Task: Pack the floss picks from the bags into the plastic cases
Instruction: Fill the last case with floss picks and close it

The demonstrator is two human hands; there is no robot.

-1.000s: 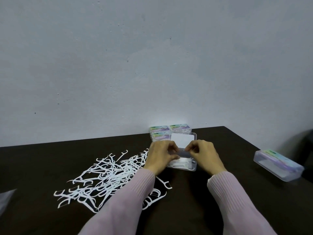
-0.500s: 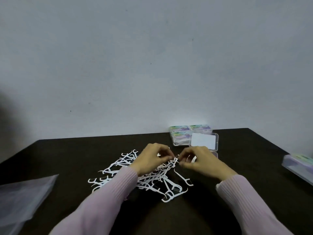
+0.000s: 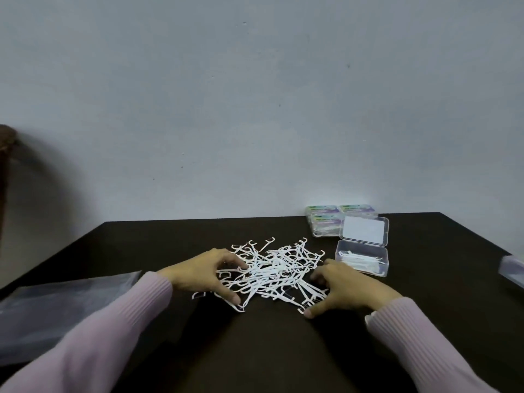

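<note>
- A dark, matte desk (image 3: 255, 350) carries everything; its near edge is cut off by the frame.
- A crinkled clear plastic bag (image 3: 56, 307) lies flat at the left, partly under a ribbed lilac sleeve (image 3: 113, 330).
- A tangled heap of thin white floss picks (image 3: 272, 273) sits mid-desk between both hands.
- The open clear case (image 3: 363, 258) — lid tipped back, a few picks inside — stands just right of the heap.
- Closed labelled cases (image 3: 326, 222) sit behind it; another case (image 3: 513, 269) is cut off at the right.
- Left hand (image 3: 204, 275) and right hand (image 3: 344, 289) cup the heap's edges, fingers spread and bent, gripping nothing.
</note>
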